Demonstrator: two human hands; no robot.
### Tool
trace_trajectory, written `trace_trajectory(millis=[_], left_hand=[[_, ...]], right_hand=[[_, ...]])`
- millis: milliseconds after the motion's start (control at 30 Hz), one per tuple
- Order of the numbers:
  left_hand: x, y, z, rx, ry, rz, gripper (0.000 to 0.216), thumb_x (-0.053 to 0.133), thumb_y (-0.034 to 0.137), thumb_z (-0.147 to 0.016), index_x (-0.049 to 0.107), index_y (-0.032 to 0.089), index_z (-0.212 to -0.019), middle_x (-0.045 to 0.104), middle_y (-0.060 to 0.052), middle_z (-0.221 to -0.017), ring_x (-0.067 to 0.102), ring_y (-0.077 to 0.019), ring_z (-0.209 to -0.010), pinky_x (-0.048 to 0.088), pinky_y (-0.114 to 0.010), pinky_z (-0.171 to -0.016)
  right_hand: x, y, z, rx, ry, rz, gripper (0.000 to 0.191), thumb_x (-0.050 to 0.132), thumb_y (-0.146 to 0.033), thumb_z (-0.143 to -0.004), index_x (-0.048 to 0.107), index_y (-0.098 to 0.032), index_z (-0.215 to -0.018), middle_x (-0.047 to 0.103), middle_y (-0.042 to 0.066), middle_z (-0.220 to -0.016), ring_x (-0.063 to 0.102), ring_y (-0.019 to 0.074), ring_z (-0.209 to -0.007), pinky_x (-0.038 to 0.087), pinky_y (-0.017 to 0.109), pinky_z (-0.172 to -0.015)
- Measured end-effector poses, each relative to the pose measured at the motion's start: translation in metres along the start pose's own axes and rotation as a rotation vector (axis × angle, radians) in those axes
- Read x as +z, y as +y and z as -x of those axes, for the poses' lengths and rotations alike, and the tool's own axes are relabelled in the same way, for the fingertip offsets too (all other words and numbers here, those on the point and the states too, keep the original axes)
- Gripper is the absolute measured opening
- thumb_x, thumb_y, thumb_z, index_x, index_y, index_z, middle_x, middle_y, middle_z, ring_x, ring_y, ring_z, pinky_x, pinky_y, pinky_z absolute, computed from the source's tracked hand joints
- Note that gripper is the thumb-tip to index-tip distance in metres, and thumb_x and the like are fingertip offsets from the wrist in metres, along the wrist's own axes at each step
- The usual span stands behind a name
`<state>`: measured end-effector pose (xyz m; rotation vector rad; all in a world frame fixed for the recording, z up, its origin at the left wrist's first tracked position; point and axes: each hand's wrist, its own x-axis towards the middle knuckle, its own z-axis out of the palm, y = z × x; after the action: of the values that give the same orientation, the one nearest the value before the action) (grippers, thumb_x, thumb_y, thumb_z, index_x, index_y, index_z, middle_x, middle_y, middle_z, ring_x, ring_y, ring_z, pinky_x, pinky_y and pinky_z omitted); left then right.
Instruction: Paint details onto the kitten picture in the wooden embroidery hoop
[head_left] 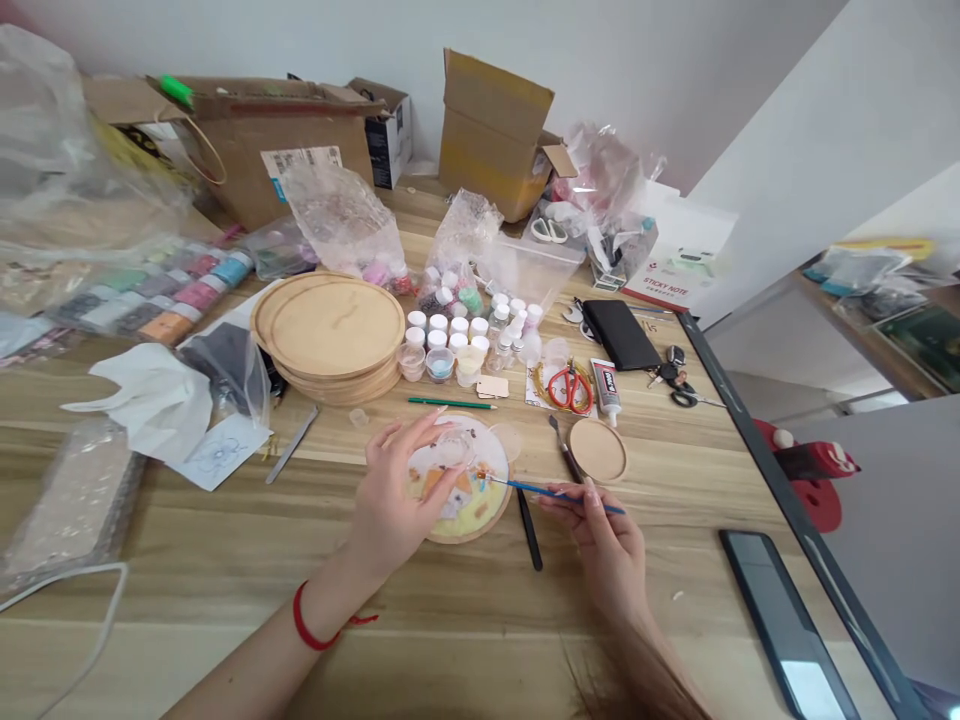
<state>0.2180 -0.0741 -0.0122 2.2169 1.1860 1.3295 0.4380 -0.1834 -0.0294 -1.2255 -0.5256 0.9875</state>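
A small round wooden tray (480, 525) with a painted picture of a house lies on the table in front of me. My left hand (397, 490) rests on its left side, fingers pinched round a small clear cup (457, 447) held over the tray. My right hand (600, 535) grips a thin blue paintbrush (547, 490) whose tip touches the painted surface near the middle. A red string is tied round my left wrist.
A stack of round wooden trays (334, 335), several white-capped paint pots (457, 335), red scissors (570, 388), a glue tube (606, 388), a green pencil (450, 403), a small wooden disc (598, 450) and a black tool (529, 530) surround the work. Cardboard boxes (491, 130) stand behind; a phone (787, 625) lies right.
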Motion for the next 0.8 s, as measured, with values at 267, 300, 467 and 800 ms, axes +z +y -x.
trace_trajectory(millis=[267, 300, 467, 800], left_hand=[[-0.001, -0.008, -0.004, 0.033, 0.005, -0.079, 0.058, 0.07, 0.028, -0.092, 0.041, 0.027, -0.142, 0.078, -0.004, -0.11, 0.073, -0.0232, -0.107, 0.048, -0.05, -0.109], [-0.001, -0.008, -0.004, 0.044, 0.009, -0.085, 0.058, 0.07, 0.028, -0.091, 0.042, 0.027, -0.142, 0.078, -0.003, -0.109, 0.073, -0.0232, -0.107, 0.048, -0.05, -0.109], [-0.003, -0.007, -0.004, 0.058, -0.009, -0.08, 0.06, 0.07, 0.027, -0.091, 0.04, 0.027, -0.144, 0.078, -0.003, -0.111, 0.072, -0.0232, -0.109, 0.046, -0.05, -0.11], [0.004, -0.002, 0.001, 0.089, -0.094, -0.047, 0.055, 0.066, 0.029, -0.094, 0.04, 0.027, -0.143, 0.077, -0.003, -0.112, 0.069, -0.0243, -0.115, 0.042, -0.05, -0.113]], right_hand=[[0.003, -0.002, 0.0, 0.005, -0.049, 0.034, 0.025, 0.074, -0.043, -0.088, 0.079, -0.019, -0.085, 0.082, 0.01, -0.095, 0.079, 0.0261, -0.084, 0.066, 0.04, -0.081], [0.003, -0.003, 0.0, -0.001, -0.046, 0.035, 0.024, 0.074, -0.043, -0.088, 0.079, -0.019, -0.085, 0.081, 0.01, -0.094, 0.079, 0.0259, -0.084, 0.066, 0.04, -0.081], [0.003, -0.017, 0.003, -0.117, -0.024, 0.014, 0.021, 0.073, -0.039, -0.09, 0.079, -0.02, -0.084, 0.08, 0.008, -0.091, 0.079, 0.0254, -0.083, 0.067, 0.045, -0.083], [0.032, -0.043, 0.01, -0.316, -0.125, 0.09, 0.021, 0.063, -0.034, -0.098, 0.079, -0.023, -0.091, 0.079, 0.007, -0.096, 0.077, 0.0238, -0.092, 0.066, 0.042, -0.083]])
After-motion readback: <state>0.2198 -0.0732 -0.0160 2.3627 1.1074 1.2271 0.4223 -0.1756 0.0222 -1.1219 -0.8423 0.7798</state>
